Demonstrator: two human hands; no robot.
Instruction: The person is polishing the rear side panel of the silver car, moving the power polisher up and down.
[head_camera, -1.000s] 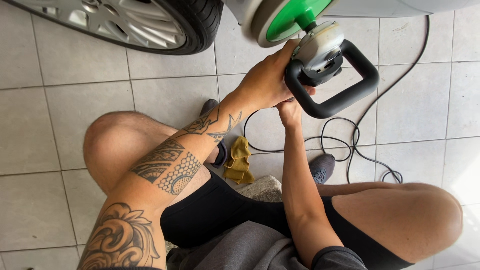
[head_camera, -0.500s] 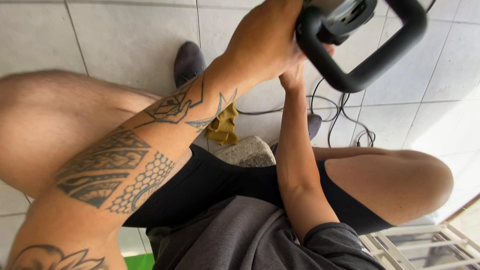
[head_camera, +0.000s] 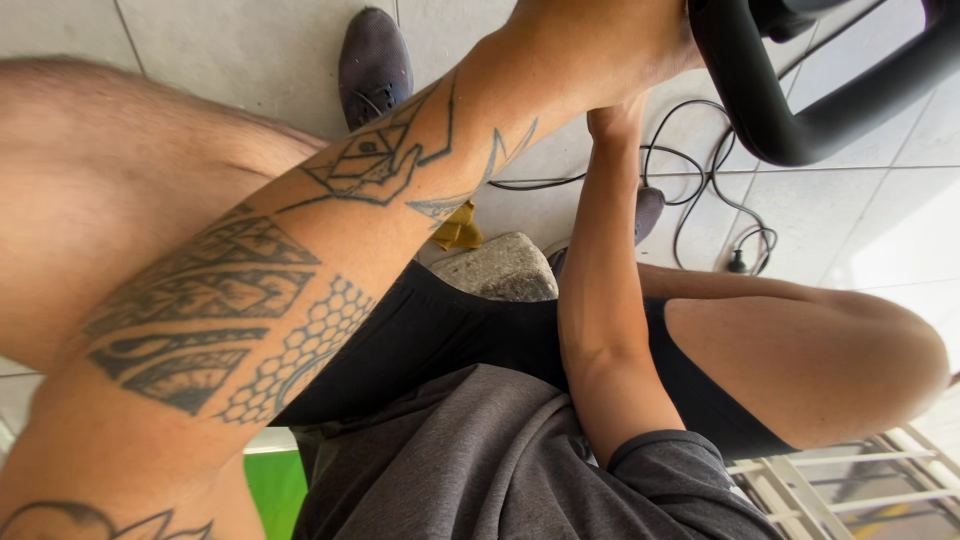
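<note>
A dark grey shoe rests on the pale tiled floor at the far left, with open tile around it. The tattooed left arm runs diagonally up from the near left; the left hand sits at the top edge beside the black loop handle of the power tool, though whether its fingers close on the tool I cannot tell. A crumpled yellow cloth and a grey cloth pad lie on the floor between the legs. The right hand reaches up under the tool; its grip is hidden. Farther right, a black power cable coils loosely over clear tile. At the near right corner stands a white metal rack.
</note>
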